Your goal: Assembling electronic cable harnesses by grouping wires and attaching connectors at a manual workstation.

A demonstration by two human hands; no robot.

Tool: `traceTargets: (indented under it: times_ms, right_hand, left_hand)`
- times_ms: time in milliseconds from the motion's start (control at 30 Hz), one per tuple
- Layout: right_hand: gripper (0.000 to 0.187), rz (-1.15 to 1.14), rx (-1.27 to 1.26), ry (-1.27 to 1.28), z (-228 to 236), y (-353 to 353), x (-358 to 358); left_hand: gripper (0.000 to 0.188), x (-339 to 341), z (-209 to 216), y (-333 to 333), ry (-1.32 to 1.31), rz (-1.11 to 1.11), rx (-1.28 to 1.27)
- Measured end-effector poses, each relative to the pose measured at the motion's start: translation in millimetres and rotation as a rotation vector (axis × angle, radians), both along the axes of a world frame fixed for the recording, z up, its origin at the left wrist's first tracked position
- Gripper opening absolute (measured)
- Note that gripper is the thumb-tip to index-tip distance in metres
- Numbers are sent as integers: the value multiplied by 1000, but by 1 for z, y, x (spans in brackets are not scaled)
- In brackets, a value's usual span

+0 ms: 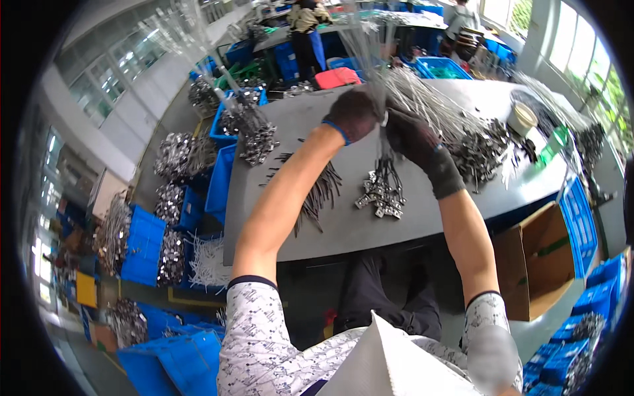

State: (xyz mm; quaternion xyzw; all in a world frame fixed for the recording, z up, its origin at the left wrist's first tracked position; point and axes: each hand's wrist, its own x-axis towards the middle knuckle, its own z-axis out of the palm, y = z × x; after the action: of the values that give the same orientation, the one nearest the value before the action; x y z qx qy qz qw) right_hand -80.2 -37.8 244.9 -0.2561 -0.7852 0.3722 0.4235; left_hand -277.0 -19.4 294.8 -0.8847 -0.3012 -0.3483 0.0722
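My left hand (354, 113) and my right hand (415, 137), both in dark gloves, are raised together above the grey table (343, 231). Both grip one bundle of thin steel cables (385, 173). The cables fan upward, blurred, above my hands, and their lower ends hang down with a cluster of small metal fittings (381, 197) resting just above the tabletop. A loose pile of dark cable pieces (317, 191) lies on the table to the left of the fittings.
A large heap of cables with metal ends (475, 145) lies at the right of the table, beside a white tub (522, 117). Blue crates (142, 244) with metal parts line the floor at left. An open cardboard box (538, 264) stands at right. People work at far tables (304, 26).
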Motion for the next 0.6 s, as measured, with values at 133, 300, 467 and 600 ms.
traceTargets:
  times_ms: [133, 300, 467, 600]
  right_hand:
    - [29, 125, -431, 331, 9, -14, 0]
    - [19, -60, -528, 324, 2, -9, 0]
    - [18, -589, 306, -257, -4, -12, 21]
    - [15, -591, 310, -328, -8, 0, 27]
  left_hand:
    - [22, 1, -16, 0, -33, 156, 104]
    - [27, 4, -41, -12, -191, 356, 115]
    - [38, 1, -60, -28, -1305, -101, -848]
    - [33, 13, -46, -18, -1756, -320, -1168]
